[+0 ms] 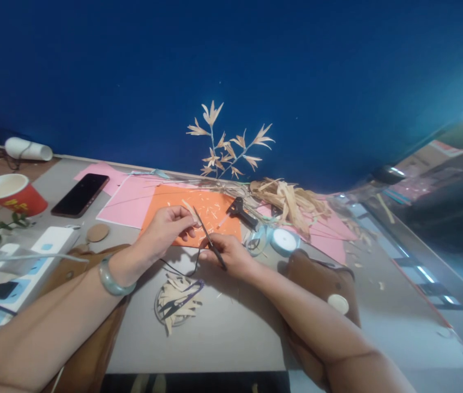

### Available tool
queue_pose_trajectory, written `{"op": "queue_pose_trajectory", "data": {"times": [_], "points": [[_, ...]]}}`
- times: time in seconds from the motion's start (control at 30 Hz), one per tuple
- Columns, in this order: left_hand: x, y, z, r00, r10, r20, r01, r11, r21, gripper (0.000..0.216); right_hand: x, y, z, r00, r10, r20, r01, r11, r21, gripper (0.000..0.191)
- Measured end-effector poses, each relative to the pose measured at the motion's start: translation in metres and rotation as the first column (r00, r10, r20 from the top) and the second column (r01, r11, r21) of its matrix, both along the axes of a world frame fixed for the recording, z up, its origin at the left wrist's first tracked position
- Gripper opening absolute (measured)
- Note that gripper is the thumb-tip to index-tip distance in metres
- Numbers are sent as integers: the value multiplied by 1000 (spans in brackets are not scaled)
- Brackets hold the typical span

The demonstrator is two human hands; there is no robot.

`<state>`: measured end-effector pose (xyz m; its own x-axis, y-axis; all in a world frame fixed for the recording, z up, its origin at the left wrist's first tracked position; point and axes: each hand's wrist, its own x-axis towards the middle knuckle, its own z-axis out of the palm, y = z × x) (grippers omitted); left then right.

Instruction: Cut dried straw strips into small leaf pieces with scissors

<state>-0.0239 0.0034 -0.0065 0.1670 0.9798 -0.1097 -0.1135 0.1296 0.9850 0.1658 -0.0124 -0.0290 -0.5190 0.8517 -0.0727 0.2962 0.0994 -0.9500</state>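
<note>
My left hand (173, 224) is closed in a pinch on a pale strip of dried husk (188, 207), held above an orange sheet (157, 204). In my right hand (231, 255) is a slim dark tool (203, 222), its tip slanting up beside the strip; its exact kind is unclear. A thin black cord (180, 271) loops below my hands. Nearer me, a round dish (158, 311) holds cut husk pieces (172, 292), with thread snips (184, 299) lying on top. Beyond my right hand a black glue gun (241, 213) lies on the orange sheet.
A branch of husk flowers (225, 150) stands against the blue wall (231, 65). Dried husks (290, 199) and ribbon rolls (284, 240) lie right. At left are a phone (79, 195), a red paper cup (14, 194) and a power strip (35, 273).
</note>
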Motion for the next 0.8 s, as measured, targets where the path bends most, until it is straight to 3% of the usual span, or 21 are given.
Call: {"op": "queue_pose_trajectory", "data": {"times": [0.13,0.3,0.57,0.8], "points": [[0,0,0,1000,2,-1,-2,1000,-31,18,-2,0,2,983,-145,-117,137,988,-75,34],[4,-5,1,998,-57,-40,53,995,-80,19,-5,2,2,867,-360,-346,330,933,-143,41],[8,-7,-1,984,-151,-99,148,988,-38,22,-9,0,1,824,-399,-403,346,917,-199,42],[8,-8,2,965,-263,12,263,964,-42,26,-8,2,3,800,-362,-478,166,899,-404,40]]}}
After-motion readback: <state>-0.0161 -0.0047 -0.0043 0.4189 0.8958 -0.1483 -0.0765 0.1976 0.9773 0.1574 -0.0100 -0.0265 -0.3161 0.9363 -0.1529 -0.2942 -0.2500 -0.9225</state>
